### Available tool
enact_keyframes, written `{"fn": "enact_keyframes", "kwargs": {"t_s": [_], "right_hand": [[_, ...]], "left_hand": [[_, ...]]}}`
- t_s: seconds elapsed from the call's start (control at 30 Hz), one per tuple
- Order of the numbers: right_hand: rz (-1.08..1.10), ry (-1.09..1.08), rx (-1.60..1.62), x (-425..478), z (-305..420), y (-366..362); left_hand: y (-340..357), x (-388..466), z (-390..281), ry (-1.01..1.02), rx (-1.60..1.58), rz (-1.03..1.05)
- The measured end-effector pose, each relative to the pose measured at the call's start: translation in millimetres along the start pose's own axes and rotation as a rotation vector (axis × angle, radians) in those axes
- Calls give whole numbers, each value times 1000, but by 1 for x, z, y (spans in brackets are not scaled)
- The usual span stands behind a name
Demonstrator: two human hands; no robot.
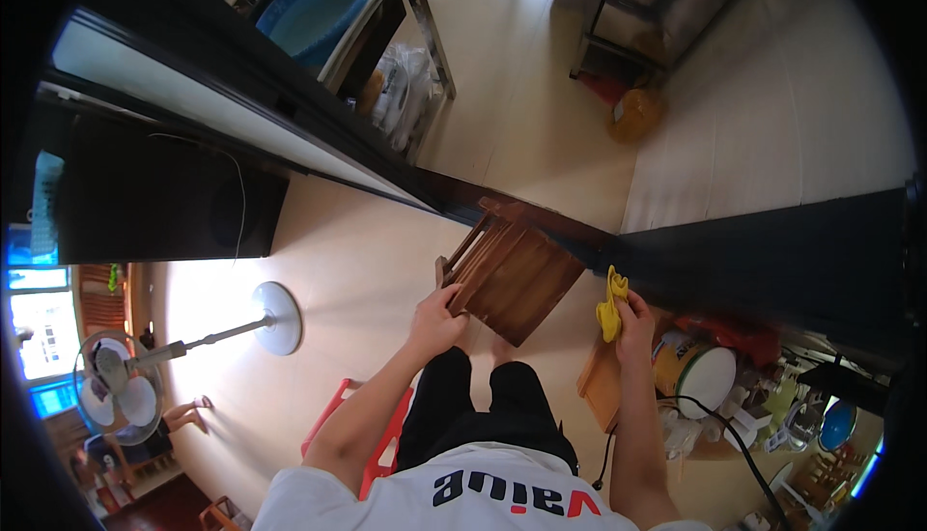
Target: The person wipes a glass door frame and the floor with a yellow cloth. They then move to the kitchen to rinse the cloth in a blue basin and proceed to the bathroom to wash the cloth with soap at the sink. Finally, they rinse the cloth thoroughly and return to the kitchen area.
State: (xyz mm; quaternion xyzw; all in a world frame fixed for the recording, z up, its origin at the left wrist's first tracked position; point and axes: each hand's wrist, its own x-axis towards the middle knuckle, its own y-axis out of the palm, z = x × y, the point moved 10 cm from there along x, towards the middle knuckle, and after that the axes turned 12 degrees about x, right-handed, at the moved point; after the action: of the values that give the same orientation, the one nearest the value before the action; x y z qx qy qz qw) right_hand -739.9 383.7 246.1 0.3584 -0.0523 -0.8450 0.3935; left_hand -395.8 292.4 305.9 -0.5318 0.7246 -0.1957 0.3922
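Note:
My left hand grips one edge of a small brown wooden stool and keeps it tilted in front of my knees. Its broad flat board faces me, and slats or legs show along its upper left side. Pinched in my right hand is a crumpled yellow cloth, apart from the stool on its right. A lighter wooden board or stool stands below the right hand, partly hidden by the forearm.
Beyond the stool runs a dark door threshold. A red plastic stool is by my left arm; a standing fan is farther left, near a seated person. At right are a bucket and cables. A blue basin rests on a rack.

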Motion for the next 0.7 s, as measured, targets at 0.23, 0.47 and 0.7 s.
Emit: {"fn": "enact_keyframes", "kwargs": {"t_s": [0.23, 0.47, 0.7], "right_hand": [[7, -57, 56, 42, 40, 31], [-5, -98, 18, 111, 92, 72], [109, -99, 14, 187, 150, 149]], "left_hand": [[0, 76, -66, 56, -111, -65], [-10, 170, -97, -153, -344, -88], [-5, 266, -103, -472, -780, -167]]}}
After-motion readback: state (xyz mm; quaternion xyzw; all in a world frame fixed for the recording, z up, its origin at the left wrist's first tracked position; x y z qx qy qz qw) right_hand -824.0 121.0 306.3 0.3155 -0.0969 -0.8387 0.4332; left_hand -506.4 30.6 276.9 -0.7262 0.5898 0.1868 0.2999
